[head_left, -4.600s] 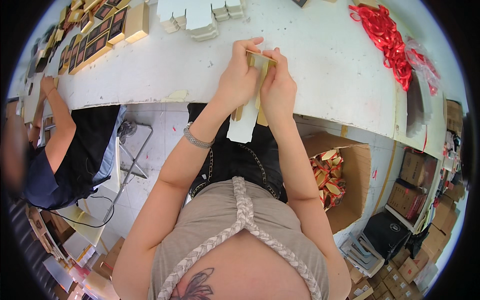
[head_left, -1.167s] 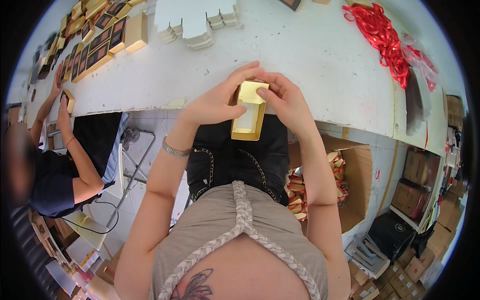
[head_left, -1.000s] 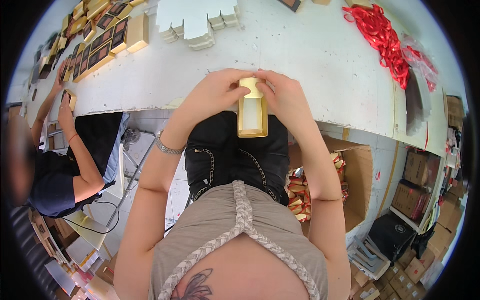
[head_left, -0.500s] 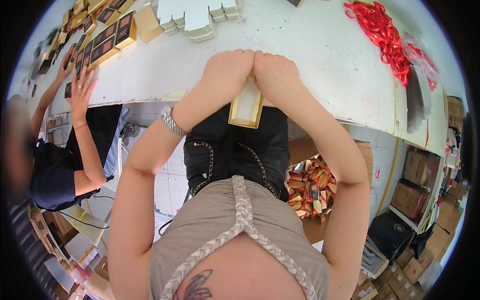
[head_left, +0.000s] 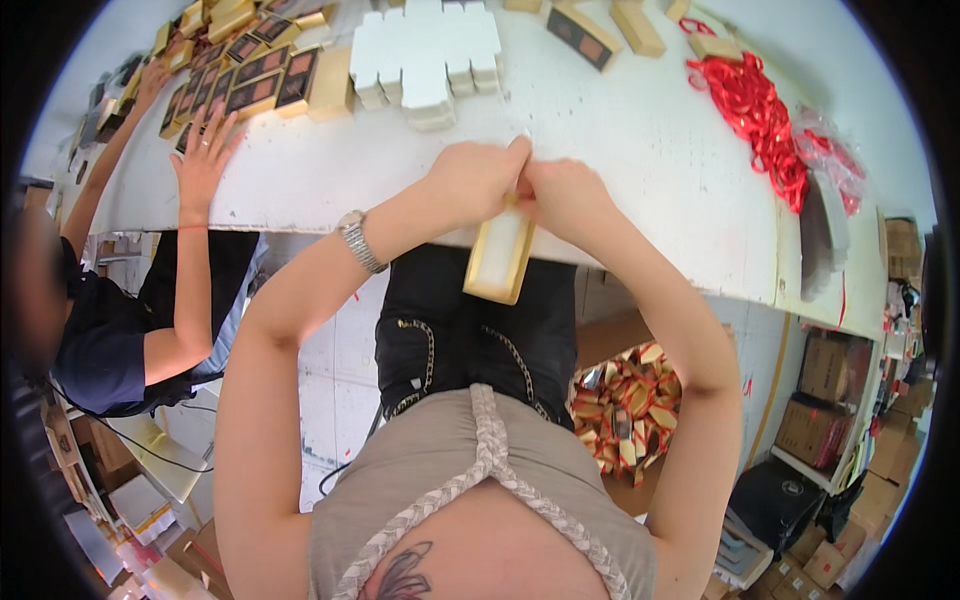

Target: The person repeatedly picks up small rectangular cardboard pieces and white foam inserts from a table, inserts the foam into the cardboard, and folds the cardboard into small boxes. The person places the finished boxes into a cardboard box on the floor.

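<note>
A slim gold tray, white inside, is held in front of the body, hollow side up. Its near end projects past the edge of the table, above the black trousers; whether the edge is touched cannot be determined.

The far end is gripped by both hands, set close together. The left hand is clamped at the far left corner, thumb raised; the right hand is closed at the far right corner. The fingertips and the far wall are hidden and slightly blurred.

The work is judged to be centred on that far end. Pressure should be applied evenly from both corners, with the long walls held parallel and creases pinched sharply; excess force could buckle the thin card or scuff the gold face. The unsupported near end should be held level.

White cards are stacked beyond the hands, with gold boxes to the left and red ribbon to the right.
</note>
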Motion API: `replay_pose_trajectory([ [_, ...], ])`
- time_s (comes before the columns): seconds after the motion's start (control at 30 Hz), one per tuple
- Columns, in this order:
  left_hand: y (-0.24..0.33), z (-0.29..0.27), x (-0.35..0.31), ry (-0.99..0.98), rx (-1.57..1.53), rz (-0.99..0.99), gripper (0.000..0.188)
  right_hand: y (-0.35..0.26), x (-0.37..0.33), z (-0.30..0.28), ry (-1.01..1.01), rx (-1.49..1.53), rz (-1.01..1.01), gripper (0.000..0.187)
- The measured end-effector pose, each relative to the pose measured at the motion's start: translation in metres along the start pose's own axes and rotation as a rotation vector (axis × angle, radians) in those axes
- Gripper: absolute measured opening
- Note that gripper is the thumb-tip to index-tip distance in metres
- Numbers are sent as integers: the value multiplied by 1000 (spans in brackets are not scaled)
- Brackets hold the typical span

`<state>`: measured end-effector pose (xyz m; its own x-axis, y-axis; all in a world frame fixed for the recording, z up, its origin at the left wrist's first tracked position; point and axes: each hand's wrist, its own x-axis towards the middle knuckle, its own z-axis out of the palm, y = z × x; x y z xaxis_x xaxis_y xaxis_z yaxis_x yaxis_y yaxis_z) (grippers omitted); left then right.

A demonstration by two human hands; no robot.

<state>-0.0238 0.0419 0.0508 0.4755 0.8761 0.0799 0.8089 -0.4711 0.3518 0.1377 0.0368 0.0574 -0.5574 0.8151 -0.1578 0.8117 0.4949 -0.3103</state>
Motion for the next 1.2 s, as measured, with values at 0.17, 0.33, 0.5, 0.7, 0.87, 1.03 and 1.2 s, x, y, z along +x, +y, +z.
replay_pose_trajectory([
  [0.17,-171,-147,7,638,-411,-488,31,27,43,-28,454,744,244,42],
  [0.33,-223,-178,-31,1091,-36,-500,58,18,169,-1,622,466,455,53],
  [0.5,-155,-60,-41,754,-429,-355,47,75,203,-3,402,925,479,41],
  [0.7,-110,-25,-31,869,-510,-367,49,51,173,-35,584,206,404,30],
  [0.87,-59,-55,-40,653,-1744,-504,52,8,62,-32,477,1315,84,35],
  [1.03,-32,-15,-33,560,-1019,-409,52,17,-9,18,601,849,-45,55],
  [1.2,6,7,-20,695,-529,-552,45,-51,-44,2,503,1242,109,59],
])
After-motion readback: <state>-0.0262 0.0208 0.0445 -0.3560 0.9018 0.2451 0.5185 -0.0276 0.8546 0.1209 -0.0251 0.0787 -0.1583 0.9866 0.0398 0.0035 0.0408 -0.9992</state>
